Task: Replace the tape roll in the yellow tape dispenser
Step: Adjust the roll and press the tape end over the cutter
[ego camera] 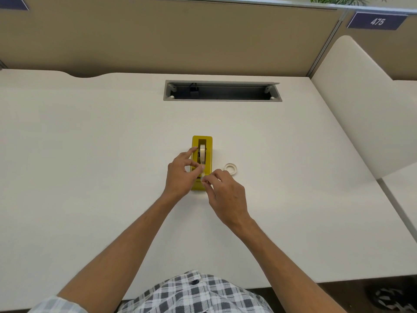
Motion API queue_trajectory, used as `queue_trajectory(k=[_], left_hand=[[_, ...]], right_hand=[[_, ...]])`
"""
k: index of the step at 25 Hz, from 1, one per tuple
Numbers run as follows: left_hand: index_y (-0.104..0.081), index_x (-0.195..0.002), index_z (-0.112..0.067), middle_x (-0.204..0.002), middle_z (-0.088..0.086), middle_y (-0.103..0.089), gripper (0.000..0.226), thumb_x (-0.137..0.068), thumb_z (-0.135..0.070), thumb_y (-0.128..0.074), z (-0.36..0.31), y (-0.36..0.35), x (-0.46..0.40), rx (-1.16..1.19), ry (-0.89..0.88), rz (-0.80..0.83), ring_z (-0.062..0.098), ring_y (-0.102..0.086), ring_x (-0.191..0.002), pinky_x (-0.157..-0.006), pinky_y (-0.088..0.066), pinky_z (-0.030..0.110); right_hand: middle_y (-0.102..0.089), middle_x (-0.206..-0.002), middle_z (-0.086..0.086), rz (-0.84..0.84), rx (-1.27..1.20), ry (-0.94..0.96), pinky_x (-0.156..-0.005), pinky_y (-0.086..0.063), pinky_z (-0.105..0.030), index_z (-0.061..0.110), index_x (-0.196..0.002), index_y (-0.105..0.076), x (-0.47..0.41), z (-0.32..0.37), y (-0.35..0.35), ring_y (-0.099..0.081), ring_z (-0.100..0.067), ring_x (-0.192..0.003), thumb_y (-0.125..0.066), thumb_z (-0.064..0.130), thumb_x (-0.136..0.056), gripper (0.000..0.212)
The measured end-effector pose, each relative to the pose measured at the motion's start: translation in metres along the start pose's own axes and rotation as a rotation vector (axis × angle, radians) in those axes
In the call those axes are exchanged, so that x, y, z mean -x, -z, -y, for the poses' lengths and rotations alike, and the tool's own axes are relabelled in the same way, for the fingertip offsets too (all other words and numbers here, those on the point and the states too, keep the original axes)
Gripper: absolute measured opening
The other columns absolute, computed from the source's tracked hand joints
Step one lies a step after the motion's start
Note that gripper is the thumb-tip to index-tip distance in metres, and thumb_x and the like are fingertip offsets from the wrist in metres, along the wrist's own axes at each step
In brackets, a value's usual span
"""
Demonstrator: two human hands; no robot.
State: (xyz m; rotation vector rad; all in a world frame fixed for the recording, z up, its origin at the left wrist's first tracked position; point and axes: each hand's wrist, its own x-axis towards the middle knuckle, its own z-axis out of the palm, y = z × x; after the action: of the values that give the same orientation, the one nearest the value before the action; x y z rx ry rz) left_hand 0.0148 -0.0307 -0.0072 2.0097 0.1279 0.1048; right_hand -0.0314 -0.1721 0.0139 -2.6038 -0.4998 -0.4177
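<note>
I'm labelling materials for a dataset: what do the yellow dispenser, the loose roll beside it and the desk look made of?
The yellow tape dispenser looks like moulded plastic: an even colour, a soft sheen and rounded corners. The small loose white ring-shaped roll seems to be pale translucent tape, possibly on a plastic core, though it is too small to be sure. The white desk looks like matte laminate, being flat, uniform and without glare.

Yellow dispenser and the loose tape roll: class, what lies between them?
Head view: only bare desk separates the yellow dispenser from the loose tape roll.
</note>
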Motion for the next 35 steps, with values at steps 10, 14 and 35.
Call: queue_trajectory(k=[10, 14, 35], left_hand=[[-0.071, -0.102, -0.02, -0.145, -0.017, -0.042, 0.027, -0.078, -0.02, -0.06, 0.016, 0.011, 0.009, -0.051, -0.162, 0.148, 0.003, -0.032, -0.137, -0.103, -0.04, 0.03], [-0.069, -0.106, -0.021, -0.149, -0.014, -0.041, 0.03, -0.077, -0.028, -0.074, 0.026, 0.013, 0.013, -0.188, -0.254, 0.186, 0.009, -0.028, -0.142, -0.11, -0.032, 0.035], [-0.071, -0.108, -0.022, -0.146, -0.02, -0.039, 0.029, -0.081, -0.031, -0.074, 0.031, 0.008, 0.009, -0.221, -0.235, 0.162, 0.01, -0.026, -0.143, -0.109, -0.029, 0.035]], right_hand=[[-0.065, -0.084, -0.001, 0.005, -0.016, -0.015, -0.051, -0.05, -0.031, 0.014, -0.09, -0.07, -0.001, -0.001, -0.003, -0.059, -0.018, -0.074, -0.063, 0.018, -0.092, 0.008], [-0.066, -0.085, -0.002, 0.009, -0.025, -0.014, -0.051, -0.051, -0.031, 0.013, -0.091, -0.07, -0.001, -0.001, -0.003, -0.06, -0.018, -0.074, -0.065, 0.017, -0.091, 0.007], [-0.068, -0.085, -0.009, -0.007, 0.028, 0.051, -0.052, -0.055, -0.03, 0.008, -0.095, -0.071, 0.003, -0.009, -0.02, -0.062, -0.021, -0.071, -0.071, 0.012, -0.085, 0.01]])
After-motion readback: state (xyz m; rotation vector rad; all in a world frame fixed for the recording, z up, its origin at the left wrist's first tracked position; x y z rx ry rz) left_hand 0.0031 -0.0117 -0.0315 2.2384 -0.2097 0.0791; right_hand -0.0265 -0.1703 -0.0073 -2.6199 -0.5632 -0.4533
